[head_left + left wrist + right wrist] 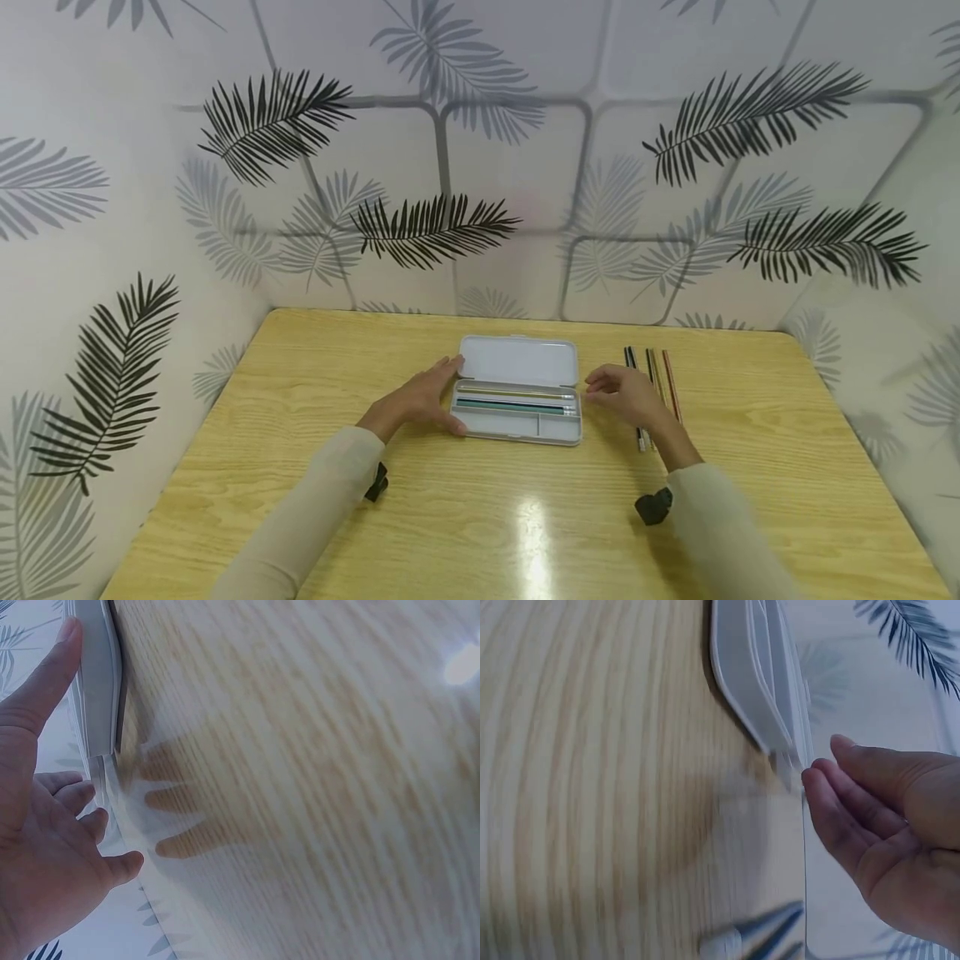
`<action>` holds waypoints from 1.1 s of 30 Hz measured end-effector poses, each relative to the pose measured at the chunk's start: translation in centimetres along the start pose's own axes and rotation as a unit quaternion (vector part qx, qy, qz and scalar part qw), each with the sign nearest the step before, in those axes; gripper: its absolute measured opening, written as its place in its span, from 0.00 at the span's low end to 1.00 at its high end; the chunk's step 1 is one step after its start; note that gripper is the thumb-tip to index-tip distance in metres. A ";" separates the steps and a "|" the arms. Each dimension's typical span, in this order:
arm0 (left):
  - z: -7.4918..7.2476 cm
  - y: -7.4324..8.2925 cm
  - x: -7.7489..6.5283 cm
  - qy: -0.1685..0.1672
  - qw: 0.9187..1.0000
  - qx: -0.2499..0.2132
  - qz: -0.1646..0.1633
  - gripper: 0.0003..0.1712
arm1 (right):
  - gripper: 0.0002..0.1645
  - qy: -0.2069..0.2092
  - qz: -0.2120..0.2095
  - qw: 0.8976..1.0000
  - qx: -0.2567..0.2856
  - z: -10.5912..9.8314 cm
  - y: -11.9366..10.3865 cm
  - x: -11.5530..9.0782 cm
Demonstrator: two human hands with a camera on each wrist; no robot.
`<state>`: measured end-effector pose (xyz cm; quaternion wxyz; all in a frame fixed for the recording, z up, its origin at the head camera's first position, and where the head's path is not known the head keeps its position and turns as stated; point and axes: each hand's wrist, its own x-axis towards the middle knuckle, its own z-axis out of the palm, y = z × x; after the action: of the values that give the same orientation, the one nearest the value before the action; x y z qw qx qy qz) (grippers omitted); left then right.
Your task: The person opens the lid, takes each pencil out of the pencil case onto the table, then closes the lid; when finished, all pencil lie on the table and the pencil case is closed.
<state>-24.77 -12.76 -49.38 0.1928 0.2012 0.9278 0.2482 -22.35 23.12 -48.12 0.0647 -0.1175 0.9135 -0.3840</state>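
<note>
A white pencil case (495, 424) lies on the table with its lid (517, 360) folded back. Inside it, a yellow pencil (502, 392) and green and dark pencils (506, 407) lie lengthwise in the long compartment. At the case's left end is my left hand (422, 398), fingers spread, the thumb along the case's front side (97, 682) in the left wrist view. My right hand (626, 395) hovers by the right end, fingers loosely bent with nothing between them. In the right wrist view its fingertips (814, 776) are close to the case's corner.
Right of the case, partly behind my right hand, several loose pencils lie side by side: dark ones (629, 358), a gold one (659, 375) and a red one (671, 379). The wooden table (450, 517) ends at a leaf-patterned wall (517, 275) at the back.
</note>
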 end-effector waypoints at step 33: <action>-0.2 0.2 -0.1 -0.001 1.000 0.002 0.008 0.72 | 0.11 -0.080 -0.015 0.993 -0.082 5.5 -4.9 3.4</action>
<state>-24.70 -12.76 -49.11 0.1917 0.2091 0.9264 0.2478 -23.71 15.11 -48.48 0.1222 -0.1670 0.9319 -0.2980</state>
